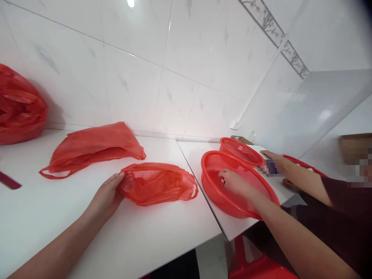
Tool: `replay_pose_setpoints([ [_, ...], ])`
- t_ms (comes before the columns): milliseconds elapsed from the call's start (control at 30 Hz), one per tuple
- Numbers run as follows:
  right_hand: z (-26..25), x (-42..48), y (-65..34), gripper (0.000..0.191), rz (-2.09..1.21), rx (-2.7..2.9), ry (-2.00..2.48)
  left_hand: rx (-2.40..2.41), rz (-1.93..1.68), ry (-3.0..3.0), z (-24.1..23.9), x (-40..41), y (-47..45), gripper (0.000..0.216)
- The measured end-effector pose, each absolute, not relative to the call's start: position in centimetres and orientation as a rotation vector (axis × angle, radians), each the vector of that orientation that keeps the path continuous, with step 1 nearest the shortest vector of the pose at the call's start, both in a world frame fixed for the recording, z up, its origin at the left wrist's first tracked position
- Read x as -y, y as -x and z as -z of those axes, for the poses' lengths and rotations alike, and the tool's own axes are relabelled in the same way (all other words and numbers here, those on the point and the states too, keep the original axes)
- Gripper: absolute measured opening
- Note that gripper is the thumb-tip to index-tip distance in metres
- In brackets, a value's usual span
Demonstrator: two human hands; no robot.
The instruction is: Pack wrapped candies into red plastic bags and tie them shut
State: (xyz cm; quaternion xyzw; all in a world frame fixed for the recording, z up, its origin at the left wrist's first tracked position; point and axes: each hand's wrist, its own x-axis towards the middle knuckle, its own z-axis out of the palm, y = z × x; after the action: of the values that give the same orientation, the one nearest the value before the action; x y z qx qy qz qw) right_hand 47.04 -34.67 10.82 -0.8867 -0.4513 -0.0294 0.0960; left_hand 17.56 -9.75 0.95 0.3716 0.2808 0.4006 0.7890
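Left hand [106, 195] pinches the left edge of a crumpled red plastic bag [158, 184] lying on the white table [139, 240], grip closed on it. Right hand [235, 182] reaches into the near red mesh basket [215, 190] at 3 o'clock of the bag, fingers loosely open, grasping nothing. Second red basket [241, 149] just behind at 1 o'clock. Flat red bag [93, 147] at 10 o'clock, bulging red bag [20, 106] far left. Another person's hand [274, 159] rests beside the baskets.
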Motion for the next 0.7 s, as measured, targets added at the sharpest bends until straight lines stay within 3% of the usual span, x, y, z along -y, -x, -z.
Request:
replay_pose_setpoints([
  [167,-13.5,32.4,-43.5,0.018,0.311,1.505,2.238,-0.535,-0.840,-0.799,-1.5,10.4,-17.7,0.025],
  [300,-12.8,29.6,-37.5,0.022,0.017,1.896,1.840,-0.510,-0.792,-0.838,-1.8,10.9,-17.5,0.024],
  [400,-10.2,25.6,-35.2,0.031,-0.142,2.095,1.755,-0.491,-0.741,-0.874,-1.7,11.0,-17.4,0.022],
  [567,-8.2,20.9,-36.1,0.055,-0.158,1.962,1.955,-0.464,-0.742,-0.870,-1.8,10.6,-17.3,0.023],
  [700,-10.4,22.8,-38.4,0.025,-0.013,1.697,1.949,-0.480,-0.765,-0.866,-2.1,10.2,-17.1,0.023],
])
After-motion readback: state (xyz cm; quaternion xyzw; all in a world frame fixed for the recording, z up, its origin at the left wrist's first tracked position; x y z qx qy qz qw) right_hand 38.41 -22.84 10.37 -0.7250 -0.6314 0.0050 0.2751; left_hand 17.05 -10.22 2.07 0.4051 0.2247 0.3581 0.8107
